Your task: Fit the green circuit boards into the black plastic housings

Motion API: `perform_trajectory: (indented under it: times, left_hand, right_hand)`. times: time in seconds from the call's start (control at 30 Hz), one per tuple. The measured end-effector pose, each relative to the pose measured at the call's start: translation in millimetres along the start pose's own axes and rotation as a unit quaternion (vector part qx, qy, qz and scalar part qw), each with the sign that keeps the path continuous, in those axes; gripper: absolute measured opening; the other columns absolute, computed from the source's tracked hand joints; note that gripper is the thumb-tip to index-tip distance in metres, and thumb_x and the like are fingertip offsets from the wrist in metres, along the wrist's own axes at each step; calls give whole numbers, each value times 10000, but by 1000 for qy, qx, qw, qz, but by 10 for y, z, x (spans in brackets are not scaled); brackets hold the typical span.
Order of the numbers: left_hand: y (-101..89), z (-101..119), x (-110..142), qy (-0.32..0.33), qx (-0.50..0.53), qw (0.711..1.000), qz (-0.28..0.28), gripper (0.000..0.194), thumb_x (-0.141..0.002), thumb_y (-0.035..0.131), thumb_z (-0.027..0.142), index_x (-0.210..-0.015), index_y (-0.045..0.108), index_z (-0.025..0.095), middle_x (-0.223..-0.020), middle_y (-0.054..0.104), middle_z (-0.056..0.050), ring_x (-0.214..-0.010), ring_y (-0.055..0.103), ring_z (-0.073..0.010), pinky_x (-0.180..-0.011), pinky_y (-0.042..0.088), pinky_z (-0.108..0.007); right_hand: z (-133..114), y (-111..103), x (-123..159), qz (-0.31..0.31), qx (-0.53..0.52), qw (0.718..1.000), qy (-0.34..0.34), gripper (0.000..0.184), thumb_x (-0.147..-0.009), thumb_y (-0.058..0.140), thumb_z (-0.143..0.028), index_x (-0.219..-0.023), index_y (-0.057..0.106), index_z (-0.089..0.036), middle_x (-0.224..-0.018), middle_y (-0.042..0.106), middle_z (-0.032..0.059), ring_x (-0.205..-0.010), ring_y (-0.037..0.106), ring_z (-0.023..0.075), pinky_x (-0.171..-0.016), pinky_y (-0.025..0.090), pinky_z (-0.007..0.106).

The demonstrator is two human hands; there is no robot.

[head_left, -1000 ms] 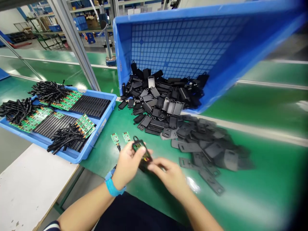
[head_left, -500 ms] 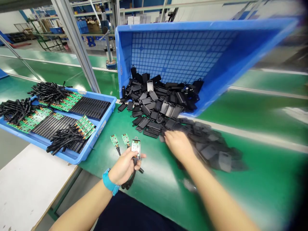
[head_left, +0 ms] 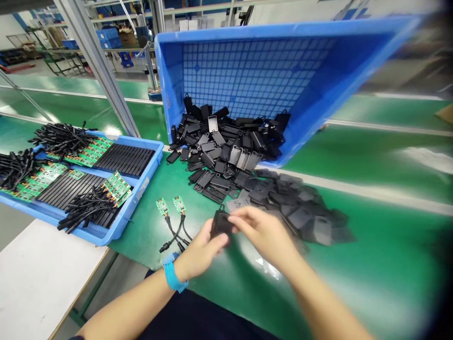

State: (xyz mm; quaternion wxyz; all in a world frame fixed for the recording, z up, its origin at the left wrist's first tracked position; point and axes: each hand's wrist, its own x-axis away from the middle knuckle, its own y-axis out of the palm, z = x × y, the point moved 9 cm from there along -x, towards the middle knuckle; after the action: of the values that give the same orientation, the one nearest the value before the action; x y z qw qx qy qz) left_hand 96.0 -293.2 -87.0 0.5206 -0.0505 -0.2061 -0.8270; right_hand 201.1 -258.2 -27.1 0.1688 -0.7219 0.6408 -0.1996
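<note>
My left hand (head_left: 203, 250), with a blue wristband (head_left: 172, 277), and my right hand (head_left: 262, 231) meet over the green table and both pinch a black plastic casing (head_left: 221, 223). Two small green circuit boards with black cables (head_left: 170, 208) lie on the table just left of my hands. A heap of black plastic casings (head_left: 244, 165) spills from a tilted blue crate (head_left: 255, 75) onto the table behind and to the right of my hands.
A shallow blue tray (head_left: 134, 208) at the left holds green circuit boards, black cable bundles and black ribbed trays. A white board (head_left: 38, 278) lies at the lower left. A slanted metal post (head_left: 95, 71) stands behind the tray. Racks and blue bins fill the background.
My right hand came back from the casing heap to my left hand. The green board that my left hand held up is now hidden behind a black casing that both hands hold.
</note>
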Motion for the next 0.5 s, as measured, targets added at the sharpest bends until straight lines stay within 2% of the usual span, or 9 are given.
perform_trajectory:
  times: [0.13,0.23,0.37,0.43,0.5]
  left_hand:
    - [-13,37,25,41,-49,998,23,396,-798,495,368,-1144,453,180,-790,522,-29,-625,438,-110,-610,354,-239]
    - [-11,73,37,67,-90,993,35,375,-827,449,350,-1156,442,172,-878,551,-65,-643,461,-113,-612,374,-236]
    - [2,128,53,83,-136,987,31,386,-861,379,307,-1223,375,172,-910,571,-75,-631,480,-102,-611,405,-230]
    - [19,128,68,88,-150,984,26,460,-863,377,288,-1301,283,184,-897,592,-73,-620,507,-97,-616,418,-229]
    - [66,68,90,83,-153,984,18,524,-863,371,292,-1347,189,208,-845,611,-59,-545,526,-87,-549,421,-216]
  right_hand:
    - [3,-43,-4,45,-16,999,-9,165,-714,586,-366,-668,603,-208,-659,606,21,-560,590,157,-568,473,272]
    - [27,-46,7,56,-38,998,-16,169,-704,614,-361,-648,606,-202,-678,591,25,-552,582,148,-562,475,270]
    - [261,-11,64,84,-144,985,48,225,-661,669,-383,-739,584,-189,-669,606,19,-580,583,152,-563,471,267]
    - [360,115,103,56,-212,973,79,297,-662,666,-405,-841,596,-179,-703,624,25,-613,578,153,-591,469,273]
    - [382,280,151,4,-263,961,89,339,-689,633,-437,-886,623,-162,-703,629,31,-612,570,156,-598,466,284]
